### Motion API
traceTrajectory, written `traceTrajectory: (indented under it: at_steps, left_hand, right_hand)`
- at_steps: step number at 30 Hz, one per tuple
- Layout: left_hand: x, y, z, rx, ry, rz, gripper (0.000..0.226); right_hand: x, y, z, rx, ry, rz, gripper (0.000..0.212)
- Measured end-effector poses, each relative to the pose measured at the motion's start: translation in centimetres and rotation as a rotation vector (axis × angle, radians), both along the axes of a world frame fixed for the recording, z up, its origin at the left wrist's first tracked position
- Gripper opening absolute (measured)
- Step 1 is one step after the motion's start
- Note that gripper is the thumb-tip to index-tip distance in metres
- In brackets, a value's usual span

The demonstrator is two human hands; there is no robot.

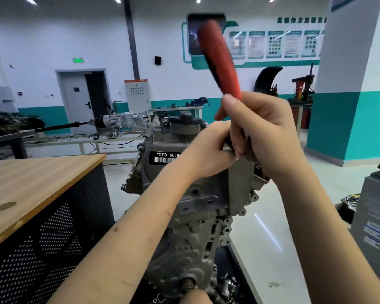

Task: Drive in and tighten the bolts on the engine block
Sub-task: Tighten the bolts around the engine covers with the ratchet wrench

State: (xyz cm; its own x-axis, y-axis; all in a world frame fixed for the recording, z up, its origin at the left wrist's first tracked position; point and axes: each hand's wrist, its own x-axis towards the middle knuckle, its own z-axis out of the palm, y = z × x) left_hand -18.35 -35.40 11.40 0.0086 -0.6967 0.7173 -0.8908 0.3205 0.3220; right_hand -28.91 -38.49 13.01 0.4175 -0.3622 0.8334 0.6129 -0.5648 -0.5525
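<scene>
A grey cast engine block (pixel 184 216) stands upright in front of me, with a black label reading "CFB 6666" near its top. My right hand (pixel 263 132) grips a tool with a red and black handle (pixel 219 60) that slants up and to the left, blurred by motion. The tool's working end is hidden behind my fingers at the block's upper right. My left hand (pixel 208 148) is curled against the block just left of the right hand, and what its fingers hold is hidden. No bolt head is visible under the hands.
A wooden-topped workbench (pixel 31 185) with a perforated black side stands at my left. A grey cabinet (pixel 373 222) is at the right edge beside a teal-and-white pillar (pixel 349 84). Another bench with a gearbox and shaft (pixel 116 121) stands behind the block.
</scene>
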Motion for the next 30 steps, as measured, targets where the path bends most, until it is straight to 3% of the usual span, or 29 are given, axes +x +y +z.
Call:
traceTrajectory:
  at_steps: [3, 6, 8, 11, 14, 17, 20, 25, 27, 30]
  left_hand:
    - [-0.2, -0.3, -0.4, -0.102, 0.062, 0.046, 0.043]
    - [-0.7, -0.8, -1.1, -0.209, 0.113, 0.114, 0.025]
    - [-1.1, -1.1, -1.4, -0.269, 0.085, 0.147, 0.016]
    - [-1.2, -1.3, -1.0, -0.227, 0.024, 0.187, 0.035]
    - [-0.4, -0.7, 0.1, -0.066, -0.084, 0.139, 0.033]
    - [-0.2, -0.1, 0.8, 0.022, -0.115, 0.138, 0.037]
    - [-0.3, -0.2, 0.5, -0.036, -0.048, 0.158, 0.039]
    - [-1.1, -0.7, -0.7, -0.251, 0.162, 0.11, 0.034]
    - [-1.4, -0.7, -0.8, -0.248, 0.212, 0.109, 0.025]
    - [-1.4, -0.5, -0.5, -0.18, 0.156, 0.164, 0.022]
  right_hand:
    - [0.5, 0.7, -0.1, 0.303, -0.237, 0.082, 0.035]
    - [1.0, 1.0, -0.2, 0.745, -0.493, 0.206, 0.036]
    - [1.1, 0.8, -0.3, 0.874, -0.562, 0.261, 0.036]
    - [1.2, 0.7, -0.6, 0.765, -0.483, 0.198, 0.035]
    - [1.0, 0.4, -0.5, 0.403, -0.288, 0.057, 0.033]
    - [0.7, 0.3, 0.3, 0.145, -0.105, 0.068, 0.024]
    - [0.9, 0.8, 0.4, 0.223, -0.187, 0.099, 0.024]
    - [1.6, 1.9, -0.2, 0.698, -0.474, 0.207, 0.034]
    - [1.7, 1.9, -0.4, 0.699, -0.47, 0.219, 0.034]
    - [2.0, 1.7, -0.4, 0.518, -0.346, 0.163, 0.033]
